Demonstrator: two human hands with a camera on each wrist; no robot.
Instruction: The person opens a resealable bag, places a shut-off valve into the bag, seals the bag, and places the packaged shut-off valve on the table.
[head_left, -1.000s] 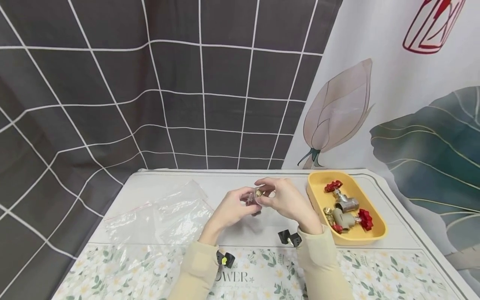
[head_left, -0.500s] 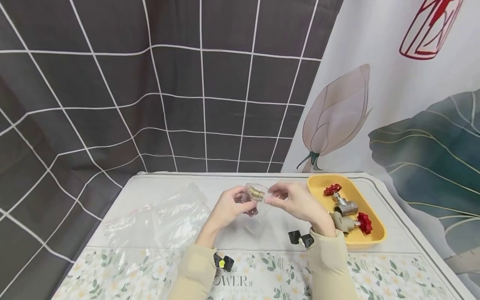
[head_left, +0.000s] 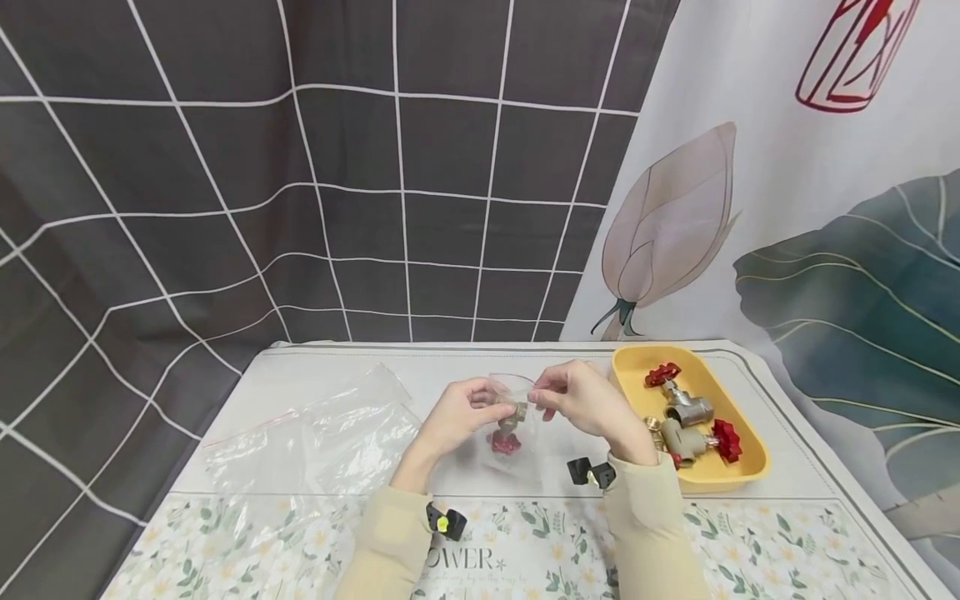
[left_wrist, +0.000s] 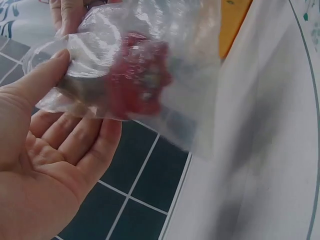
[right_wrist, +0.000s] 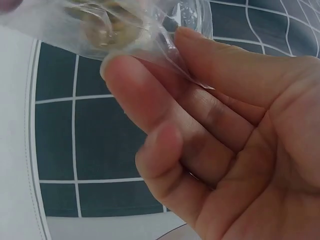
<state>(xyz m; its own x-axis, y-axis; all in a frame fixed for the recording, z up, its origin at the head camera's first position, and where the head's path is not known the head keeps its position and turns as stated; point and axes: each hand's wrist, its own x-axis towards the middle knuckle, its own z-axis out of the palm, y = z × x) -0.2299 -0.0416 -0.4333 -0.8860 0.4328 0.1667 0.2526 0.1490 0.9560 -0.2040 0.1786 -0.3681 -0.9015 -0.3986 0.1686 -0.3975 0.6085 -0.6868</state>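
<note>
Nearby, yellow tray [head_left: 703, 375] right of bagged valve [head_left: 506, 442]

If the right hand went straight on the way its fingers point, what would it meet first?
Past the clear bag it pinches, likely the valve's brass-coloured end inside, then the left hand; depth is unclear.

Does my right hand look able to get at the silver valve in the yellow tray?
Probably yes, after letting go: your right hand pinches a clear bag, but the nearby yellow tray is open-topped and nothing covers the silver valve.
</note>
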